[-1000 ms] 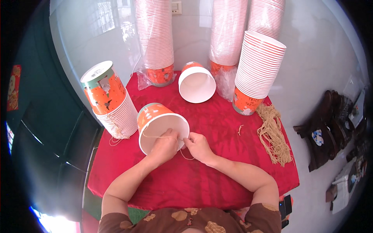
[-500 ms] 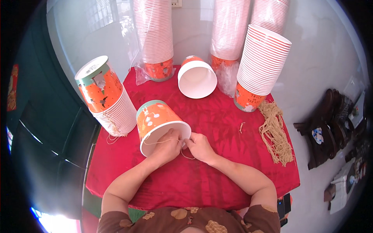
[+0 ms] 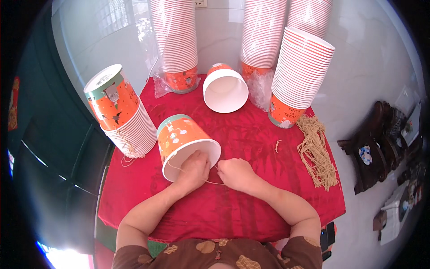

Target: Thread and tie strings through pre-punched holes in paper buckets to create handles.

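Note:
An orange paper bucket (image 3: 182, 134) with a green base band and white inside lies tilted on its side, its mouth turned toward me. My left hand (image 3: 195, 169) reaches into the mouth, fingers curled against the inner wall on the right; what its fingertips grip is hidden. Just outside the rim's right edge, my right hand (image 3: 237, 173) is closed on a thin tan twine (image 3: 215, 182). The twine loops below the rim between both hands, and another length crosses the bucket's mouth on the left.
A red cloth (image 3: 251, 210) covers the table. An inverted bucket stack (image 3: 127, 127) stands left, an upright stack (image 3: 302, 67) right. A loose bucket (image 3: 226, 91) lies behind, before wrapped stacks (image 3: 174, 40). A twine bundle (image 3: 317, 152) and a short scrap (image 3: 277, 146) lie right.
My right hand has moved slightly right and away from the rim, pulling the twine. The twine across the bucket's mouth has shifted left. The bucket stays nearly in place.

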Demonstrator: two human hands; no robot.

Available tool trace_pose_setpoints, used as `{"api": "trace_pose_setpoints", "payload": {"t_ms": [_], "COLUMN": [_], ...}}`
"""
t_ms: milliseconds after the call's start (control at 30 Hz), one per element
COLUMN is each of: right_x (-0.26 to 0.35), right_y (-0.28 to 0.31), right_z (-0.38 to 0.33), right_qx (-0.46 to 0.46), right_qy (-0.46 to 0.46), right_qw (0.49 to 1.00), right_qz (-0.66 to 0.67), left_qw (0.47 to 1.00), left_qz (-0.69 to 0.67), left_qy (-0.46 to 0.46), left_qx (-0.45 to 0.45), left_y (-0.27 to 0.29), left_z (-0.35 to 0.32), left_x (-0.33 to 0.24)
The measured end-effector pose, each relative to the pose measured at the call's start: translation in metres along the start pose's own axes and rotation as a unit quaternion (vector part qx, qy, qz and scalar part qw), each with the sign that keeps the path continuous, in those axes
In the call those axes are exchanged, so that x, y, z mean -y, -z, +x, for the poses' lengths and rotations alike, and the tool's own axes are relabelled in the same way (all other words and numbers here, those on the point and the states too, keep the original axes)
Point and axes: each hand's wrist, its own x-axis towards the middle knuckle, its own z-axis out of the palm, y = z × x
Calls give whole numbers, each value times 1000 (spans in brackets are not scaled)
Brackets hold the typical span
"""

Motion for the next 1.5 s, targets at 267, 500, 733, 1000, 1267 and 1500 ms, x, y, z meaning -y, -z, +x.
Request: {"api": "trace_pose_setpoints", "payload": {"t_ms": [267, 500, 733, 1000, 1267, 1500], "right_x": [-2, -15, -17, -18, -19, -28], "right_y": [-14, -17, -19, -18, -25, -18], "right_z": [6, 11, 10, 10, 11, 14], "right_qx": [-229, -202, -159, -119, -60, -1], "right_qy": [201, 192, 156, 148, 107, 138], "right_qw": [937, 950, 972, 980, 992, 982], "right_qz": [-172, -145, -80, -63, 22, 128], "left_qw": [1000, 997, 977, 892, 979, 978], "left_qz": [9, -80, -202, -420, -180, -186], "left_qy": [-22, 9, 58, 165, 96, 75], "left_qx": [-8, -1, 16, 24, 21, 65], "left_y": [-4, -2, 0, -1, 0, 3], "left_z": [-1, 2, 2, 5, 4, 4], "left_x": [0, 3, -2, -4, -5, 1]}}
